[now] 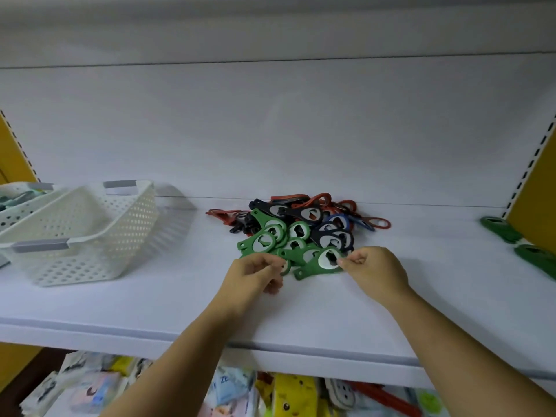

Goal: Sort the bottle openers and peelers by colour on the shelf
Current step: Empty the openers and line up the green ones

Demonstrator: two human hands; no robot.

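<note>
Early on, pinches a green opener (pixel 311 268) in the right grip (pixel 373 267), left grip (pixel 255 272) curled, hold unclear; two greens (pixel 501 231) aside, pile (pixel 316 234) unsorted.

On my left, near the left edge of the shelf (pixel 301 320), stands a white perforated basket (pixel 90 236) with grey handle strips on its rims. A second white perforated basket (pixel 18 203) sits just behind it, closer to the back left corner and partly cut off by the frame. A plain white back panel (pixel 270 130) rises behind them. Yellow uprights with slotted strips flank it, one on the left (pixel 12 152) and one on the right (pixel 538 182). Below the front edge I see a lower tier crowded with pale packets (pixel 90 389), a yellow packet with a cartoon face (pixel 290 395) and something long and red (pixel 382 395).
</note>
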